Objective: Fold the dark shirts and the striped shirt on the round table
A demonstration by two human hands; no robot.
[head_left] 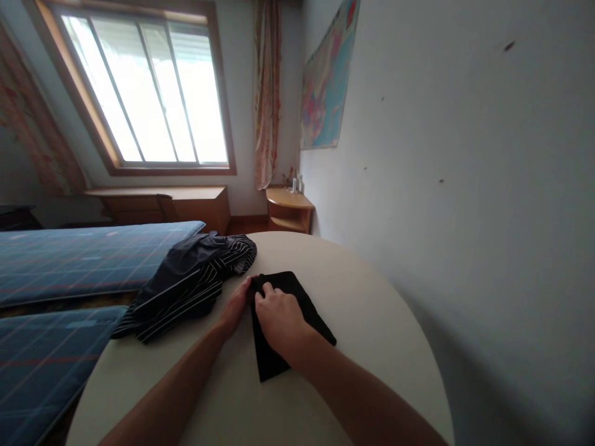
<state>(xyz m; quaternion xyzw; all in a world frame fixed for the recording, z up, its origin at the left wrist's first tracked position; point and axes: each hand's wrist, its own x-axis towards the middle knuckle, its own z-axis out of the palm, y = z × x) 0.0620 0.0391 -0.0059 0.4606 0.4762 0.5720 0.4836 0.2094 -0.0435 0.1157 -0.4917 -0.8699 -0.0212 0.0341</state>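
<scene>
A: Item one?
B: Black cloth (311, 314), one, flat. It is lying on the pale, rounded tabletop (376, 334), directly before the person.
A: Left hand?
B: The left hand (236, 305) is touching the cloth's far left corner, fingers partly bent. Its fingertips are partly hiding, so I cannot tell whether it is pinching the fabric.
A: Right hand?
B: The right hand (279, 317) is reaching over the cloth and resting on its far left part, just beside the other. Its fingers are curling; what they are gripping beneath, if anything, I cannot tell.
A: Adjoining items?
B: Striped garment (195, 279), dark with white lines, one. It is lying crumpled at the tabletop's left edge. Blue mattresses (83, 260), two, are lying beyond it.
A: Background?
B: A corner shelf (289, 198) is standing past the tabletop; a map (328, 90) is hanging on the right wall.
</scene>
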